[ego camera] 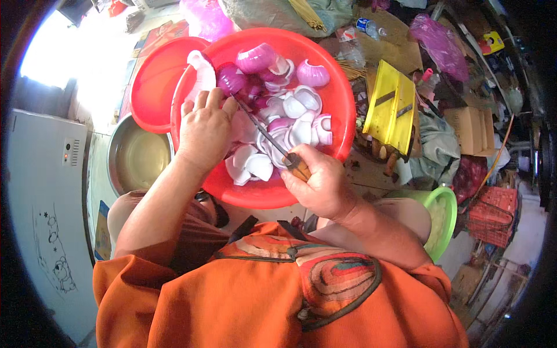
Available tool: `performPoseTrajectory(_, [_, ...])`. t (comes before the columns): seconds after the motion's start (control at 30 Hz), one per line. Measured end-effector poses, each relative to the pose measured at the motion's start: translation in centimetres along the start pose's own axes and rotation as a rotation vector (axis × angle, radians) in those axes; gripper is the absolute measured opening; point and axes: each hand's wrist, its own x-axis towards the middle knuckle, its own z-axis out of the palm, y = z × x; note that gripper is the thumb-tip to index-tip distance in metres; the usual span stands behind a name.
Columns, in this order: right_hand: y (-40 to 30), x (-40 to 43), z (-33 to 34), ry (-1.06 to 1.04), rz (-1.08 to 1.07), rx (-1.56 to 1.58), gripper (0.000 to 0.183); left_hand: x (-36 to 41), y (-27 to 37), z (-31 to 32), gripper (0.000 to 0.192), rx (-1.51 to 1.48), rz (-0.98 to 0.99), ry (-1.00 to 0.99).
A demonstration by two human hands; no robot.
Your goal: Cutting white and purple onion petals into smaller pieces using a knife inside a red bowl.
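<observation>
My right hand (320,182) grips the wooden handle of a knife (264,131). Its narrow dark blade slants up and left across a large red plastic basin (261,198). My left hand (206,128) lies palm down over the basin's left side, thumb close to the blade tip; what is under the palm is hidden. Just beyond its fingers is a curved onion layer (203,71) with a pale cut edge. Purple-skinned onion pieces (256,58) sit towards the far side of the basin. Separated white and purple onion layers (300,103) are heaped in the middle and nearer side.
Left of the basin are a red lid or shallow tub (152,93) and a metal bowl of liquid (143,161). A yellow slicer (391,106) leans at the right, above a green bucket (450,217). A white appliance (48,174) stands far left; bags and cardboard clutter the back.
</observation>
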Motion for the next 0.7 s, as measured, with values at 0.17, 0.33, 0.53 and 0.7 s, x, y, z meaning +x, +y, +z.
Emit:
performPoseTrajectory(0.17, [-0.2, 0.0, -0.2, 0.004, -0.012, -0.022, 0.028, 0.1, -0.4, 0.8, 0.018, -0.26, 0.232, 0.073])
performPoseTrajectory(0.33, [-0.4, 0.0, -0.2, 0.006, 0.002, 0.023, 0.026, 0.1, -0.4, 2.0, 0.033, -0.125, 0.382, 0.051])
performPoseTrajectory(0.53, [-0.9, 0.4, -0.3, -0.017, 0.035, 0.025, 0.024, 0.4, -1.0, 2.1, 0.026, -0.12, 0.321, 0.064])
performPoseTrajectory(0.7, [-0.7, 0.2, -0.2, 0.002, 0.011, 0.007, 0.024, 1.5, -2.1, -0.5, 0.014, -0.689, 0.069, 0.189])
